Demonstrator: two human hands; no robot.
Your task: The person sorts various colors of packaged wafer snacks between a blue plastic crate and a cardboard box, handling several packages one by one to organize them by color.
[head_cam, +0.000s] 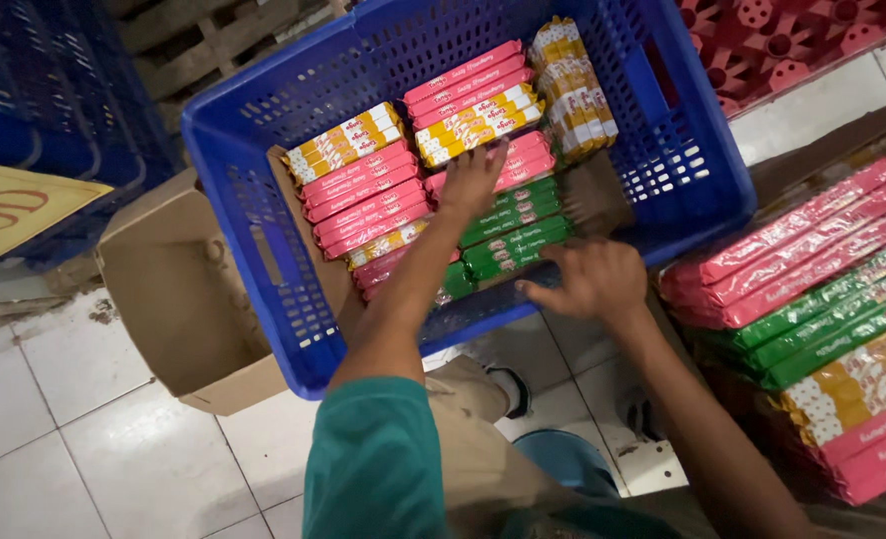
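A blue crate point(263, 215) sits on a white tiled floor point(93, 439), a cardboard box point(178, 299) against its left wall. Inside, on a cardboard liner, lie pink, yellow and green packs point(363, 195). The left hand point(473, 180) rests flat on the middle packs, fingers spread. The right hand point(590, 279), fingers loosely spread, grips nothing at the crate's near right corner. More wrapped packs point(822, 299) are stacked right of the crate.

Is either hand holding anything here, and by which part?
Nothing clearly held. Left hand lies flat on the packs; right hand rests at the crate edge.
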